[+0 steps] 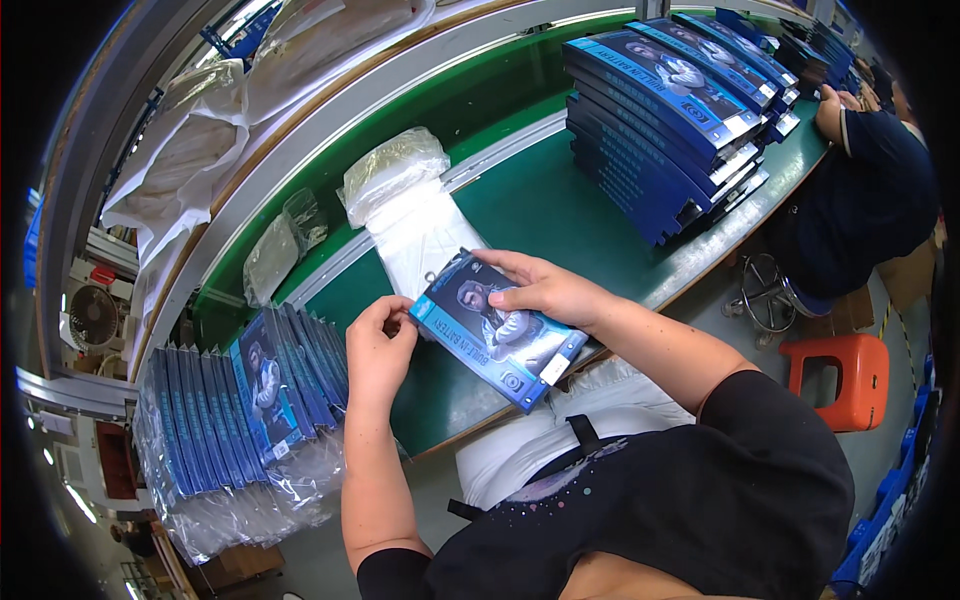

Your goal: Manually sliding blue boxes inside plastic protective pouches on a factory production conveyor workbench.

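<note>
A flat blue box [500,335] with a picture of a person on its front is tilted above the bench's near edge. My right hand [545,290] grips it, thumb across the front and fingers behind the far edge. At the box's left end my left hand [383,345] is closed in a pinch, its fingertips right by the corner. Whatever is between those fingertips is too small or hidden to make out. Just beyond the box lies a stack of white plastic bags [420,235], partly covered by it.
Tall stacks of blue boxes [650,130] stand at the back right. At left, rows of bagged boxes [205,420] stand upright in clear plastic. A crumpled clear bag [285,245] lies by the green back wall. A co-worker [870,190] sits at right, near an orange stool [840,380].
</note>
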`<state>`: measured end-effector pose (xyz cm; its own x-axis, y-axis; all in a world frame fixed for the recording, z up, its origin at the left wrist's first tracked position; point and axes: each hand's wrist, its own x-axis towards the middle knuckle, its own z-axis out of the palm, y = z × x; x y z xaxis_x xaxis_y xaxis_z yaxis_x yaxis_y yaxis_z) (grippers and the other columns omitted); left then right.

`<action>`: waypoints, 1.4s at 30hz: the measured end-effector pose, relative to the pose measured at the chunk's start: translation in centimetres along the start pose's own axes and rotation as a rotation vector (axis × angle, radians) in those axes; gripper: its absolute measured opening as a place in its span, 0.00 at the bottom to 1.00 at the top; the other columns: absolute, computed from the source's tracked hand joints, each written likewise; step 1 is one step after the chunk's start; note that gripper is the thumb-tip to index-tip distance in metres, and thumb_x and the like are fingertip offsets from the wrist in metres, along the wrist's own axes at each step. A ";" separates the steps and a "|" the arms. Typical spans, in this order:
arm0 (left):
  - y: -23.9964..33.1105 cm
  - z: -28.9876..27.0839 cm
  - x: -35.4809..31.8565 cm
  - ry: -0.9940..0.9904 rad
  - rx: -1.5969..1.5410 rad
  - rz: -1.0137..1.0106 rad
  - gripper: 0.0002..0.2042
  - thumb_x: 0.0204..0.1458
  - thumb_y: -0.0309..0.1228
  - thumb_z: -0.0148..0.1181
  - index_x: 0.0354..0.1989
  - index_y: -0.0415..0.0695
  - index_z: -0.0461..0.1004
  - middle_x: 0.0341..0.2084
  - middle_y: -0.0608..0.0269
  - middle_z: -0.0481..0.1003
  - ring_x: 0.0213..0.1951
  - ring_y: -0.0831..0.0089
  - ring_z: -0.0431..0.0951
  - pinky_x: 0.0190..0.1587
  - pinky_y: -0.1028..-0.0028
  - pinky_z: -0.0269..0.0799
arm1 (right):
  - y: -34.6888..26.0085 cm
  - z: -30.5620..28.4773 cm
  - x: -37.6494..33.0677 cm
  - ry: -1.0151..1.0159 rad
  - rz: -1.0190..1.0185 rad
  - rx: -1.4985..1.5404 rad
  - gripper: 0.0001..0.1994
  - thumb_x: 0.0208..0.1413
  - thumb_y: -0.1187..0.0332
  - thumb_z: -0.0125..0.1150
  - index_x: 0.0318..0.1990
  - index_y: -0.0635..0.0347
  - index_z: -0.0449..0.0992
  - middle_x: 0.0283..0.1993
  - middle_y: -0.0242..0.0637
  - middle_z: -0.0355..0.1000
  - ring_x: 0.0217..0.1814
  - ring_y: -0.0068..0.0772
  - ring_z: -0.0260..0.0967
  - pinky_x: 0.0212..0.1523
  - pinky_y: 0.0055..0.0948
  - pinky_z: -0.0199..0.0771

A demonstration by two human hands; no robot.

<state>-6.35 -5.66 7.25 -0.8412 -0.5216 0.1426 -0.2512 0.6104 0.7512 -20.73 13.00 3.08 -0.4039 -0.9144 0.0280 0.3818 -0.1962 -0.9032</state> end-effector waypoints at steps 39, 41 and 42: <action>4.7 3.5 -5.6 -0.518 -1.435 -0.341 0.30 0.63 0.51 0.38 0.59 0.34 0.62 0.55 0.49 0.67 0.58 0.60 0.68 0.58 0.58 0.66 | -5.9 5.8 -3.9 0.216 -0.978 -0.833 0.10 0.42 0.85 0.49 0.33 0.65 0.71 0.30 0.43 0.69 0.28 0.42 0.66 0.31 0.35 0.68; 5.4 3.6 -5.9 -0.538 -1.625 -0.445 0.31 0.63 0.55 0.35 0.55 0.37 0.67 0.54 0.51 0.69 0.56 0.61 0.71 0.57 0.58 0.66 | -4.2 7.2 -3.5 -0.037 -0.756 -0.884 0.12 0.46 0.77 0.53 0.40 0.62 0.71 0.34 0.45 0.73 0.36 0.49 0.72 0.34 0.40 0.72; 4.1 3.5 -6.1 -0.637 -1.786 -0.389 0.31 0.63 0.56 0.34 0.47 0.38 0.73 0.45 0.53 0.76 0.48 0.64 0.76 0.52 0.63 0.71 | -3.8 8.0 -3.8 -0.207 -0.558 -0.991 0.14 0.48 0.74 0.54 0.44 0.61 0.70 0.35 0.46 0.73 0.36 0.50 0.73 0.35 0.42 0.72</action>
<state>-3.96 2.13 7.20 -0.9956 0.0533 -0.0776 -0.0814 -0.9013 0.4254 -13.97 14.38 9.88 -0.1315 -0.8465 0.5159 -0.6639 -0.3113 -0.6800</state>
